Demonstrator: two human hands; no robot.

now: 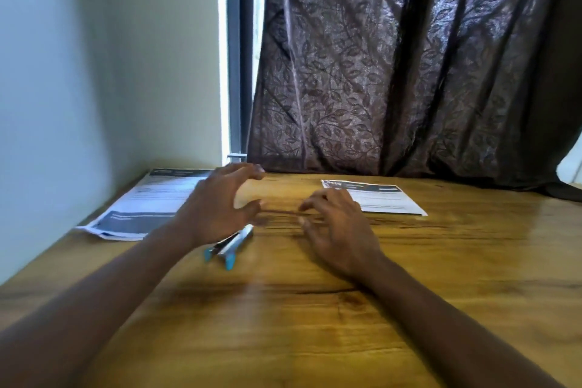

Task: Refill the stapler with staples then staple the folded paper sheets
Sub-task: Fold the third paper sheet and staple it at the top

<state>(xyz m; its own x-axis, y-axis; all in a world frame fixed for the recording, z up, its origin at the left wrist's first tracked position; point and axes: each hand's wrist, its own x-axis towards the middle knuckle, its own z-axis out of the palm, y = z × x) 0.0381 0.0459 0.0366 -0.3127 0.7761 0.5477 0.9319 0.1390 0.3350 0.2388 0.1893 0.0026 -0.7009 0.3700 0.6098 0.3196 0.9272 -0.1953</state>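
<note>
Stapler (234, 242) held by neither hand. Left hand (217, 208) hovering just above it, thumb and fingers spread in a wide open curve, gripping nothing. Right hand (338, 227) at centre frame, fingers loosely curled with tips down near the table (315, 324), nothing plainly pinched. Motion blur on both. Between the two hands only a thin dark streak, most likely wood grain, too smeared to call a strip of staples.

Lying flat on the wood just below the left palm, left of centre: white body with blue ends, apparently splayed open into two arms. No staples made out anywhere in view.

Further out, a printed sheet (148, 201) at the table's left edge, mid-left of frame, partly behind the left hand. A smaller folded sheet (378, 198) right of centre, just beyond the right fingertips and well apart from the stapler. Behind, a dark patterned curtain (409, 57) filling the upper right, a pale wall (94, 57) at upper left.

Judged step: the refill, not yet finished, with the stapler seemingly open and neither paper under it. Next move, on that reading: find a strip of staples, steady the body with one hand, seat the strip in the open channel, then close until latched. After that, bring the folded sheet under the head, square its edges, press down firmly.
</note>
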